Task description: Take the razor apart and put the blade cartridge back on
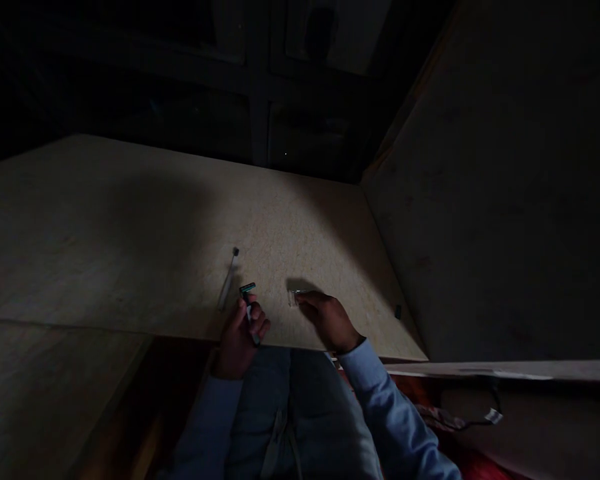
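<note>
My left hand is closed around the handle of a razor, its dark green head pointing up and away from me. Just left of it a toothbrush with a pale handle and dark bristles lies on the table. My right hand pinches a small clear object at the table surface. That object looks like transparent plastic or glass; fingers cover part of it, so its kind is unclear.
The pale stone-patterned table meets a dark wall on the right. A small dark green piece lies near that edge. Dark window panes stand behind the table. A cable hangs below at the right. The light is dim.
</note>
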Motion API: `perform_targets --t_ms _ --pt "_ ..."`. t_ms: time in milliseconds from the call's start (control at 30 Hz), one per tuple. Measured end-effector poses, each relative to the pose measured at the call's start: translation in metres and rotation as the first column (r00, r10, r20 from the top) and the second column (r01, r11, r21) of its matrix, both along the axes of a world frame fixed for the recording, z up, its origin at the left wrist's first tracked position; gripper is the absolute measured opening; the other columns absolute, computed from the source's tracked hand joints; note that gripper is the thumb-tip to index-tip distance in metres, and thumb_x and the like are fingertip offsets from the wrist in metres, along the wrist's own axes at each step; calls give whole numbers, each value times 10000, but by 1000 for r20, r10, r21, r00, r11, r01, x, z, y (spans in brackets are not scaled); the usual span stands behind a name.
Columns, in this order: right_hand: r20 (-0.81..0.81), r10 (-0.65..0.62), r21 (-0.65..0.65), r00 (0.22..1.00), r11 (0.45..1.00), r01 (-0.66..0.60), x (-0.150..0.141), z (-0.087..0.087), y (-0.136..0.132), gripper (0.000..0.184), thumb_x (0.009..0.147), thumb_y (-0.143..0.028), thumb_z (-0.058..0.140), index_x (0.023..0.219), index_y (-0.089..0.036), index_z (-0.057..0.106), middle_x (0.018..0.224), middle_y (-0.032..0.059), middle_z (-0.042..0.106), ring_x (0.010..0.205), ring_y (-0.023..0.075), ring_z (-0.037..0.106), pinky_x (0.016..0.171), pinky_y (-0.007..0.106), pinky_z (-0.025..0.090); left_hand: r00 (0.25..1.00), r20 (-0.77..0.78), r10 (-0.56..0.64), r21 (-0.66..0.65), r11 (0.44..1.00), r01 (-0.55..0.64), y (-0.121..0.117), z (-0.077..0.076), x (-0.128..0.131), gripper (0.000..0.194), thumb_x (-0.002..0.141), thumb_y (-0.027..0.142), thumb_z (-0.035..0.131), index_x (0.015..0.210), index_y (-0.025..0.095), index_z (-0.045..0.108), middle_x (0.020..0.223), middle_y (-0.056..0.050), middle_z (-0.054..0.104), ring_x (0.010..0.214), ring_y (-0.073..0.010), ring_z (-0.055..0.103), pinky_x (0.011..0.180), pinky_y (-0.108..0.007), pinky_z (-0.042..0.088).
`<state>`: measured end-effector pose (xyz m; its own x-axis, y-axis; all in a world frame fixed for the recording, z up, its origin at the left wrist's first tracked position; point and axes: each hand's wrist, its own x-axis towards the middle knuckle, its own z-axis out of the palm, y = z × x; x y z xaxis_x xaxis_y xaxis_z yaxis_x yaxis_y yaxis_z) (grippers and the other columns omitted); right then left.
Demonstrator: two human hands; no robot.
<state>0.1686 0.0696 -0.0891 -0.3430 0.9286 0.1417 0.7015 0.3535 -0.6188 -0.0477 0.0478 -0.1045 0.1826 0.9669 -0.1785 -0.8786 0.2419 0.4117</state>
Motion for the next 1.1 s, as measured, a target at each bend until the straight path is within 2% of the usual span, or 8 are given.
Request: perform_targets --t_ms 167,300,467,567,667,833,933,1100 --pt "-60 140 -9 988 990 -141 -56 4 26 315 931 -104 577 1146 -263 743 1168 50 753 1084 224 705 955 344 535 997 -78 -27 32 999 29 2 -4 1 187 894 306 704 979 160 626 656 65 521 387 -9 358 390 -151 278" --pt "-118 189 0 975 982 -191 -77 2 40 354 921 -84 553 1147 -282 740 1144 35 756 1064 203 701 953 334 528 996 -71 -62 -16 998 61 3 -2 2 220 950 380 618 957 160 615 630 53 518 380 -26 364 390 -160 288" --pt "-403 41 2 914 999 -44 -71 -3 25 230 941 -219 572 1096 -226 741 1108 76 741 1022 197 689 924 330 528 993 -65 -101 -69 993 97 5 2 2 285 959 439 578 908 160 606 591 51 529 340 -30 318 356 -163 243" --pt "-567 -106 -111 817 993 51 -64 -5 10 217 933 -333 615 1067 -219 743 1077 75 744 988 201 691 887 328 538 983 -115 -145 -76 988 137 6 5 2 292 926 432 621 854 150 602 565 54 515 342 -32 313 353 -166 232" --pt "-644 -233 -240 729 966 96 -59 -10 3 249 905 -408 650 1029 -218 753 1036 70 758 952 217 691 846 340 546 966 -182 -182 -90 982 168 6 8 3 321 894 451 648 826 140 607 554 49 513 350 -38 335 370 -176 252" --pt "-771 -268 -340 578 940 -18 -52 -19 3 390 874 -524 664 1085 -206 747 927 60 756 726 183 648 602 281 504 911 -346 -223 -69 975 212 7 12 9 360 789 461 756 827 118 654 592 22 561 377 -50 415 401 -200 280" --pt "-805 -236 -324 544 943 -71 -49 -19 3 435 864 -564 660 1094 -204 747 897 53 743 665 160 610 593 280 493 877 -429 -217 -62 976 211 8 14 12 370 749 468 783 806 119 674 581 15 563 386 -59 434 397 -205 268" --pt "-809 -240 -350 537 930 -112 -47 -17 1 473 818 -556 717 1156 -226 721 844 33 724 709 169 643 650 289 526 805 -543 -239 -110 971 213 6 16 13 353 740 452 793 777 115 694 609 -8 583 448 -70 480 425 -195 295"
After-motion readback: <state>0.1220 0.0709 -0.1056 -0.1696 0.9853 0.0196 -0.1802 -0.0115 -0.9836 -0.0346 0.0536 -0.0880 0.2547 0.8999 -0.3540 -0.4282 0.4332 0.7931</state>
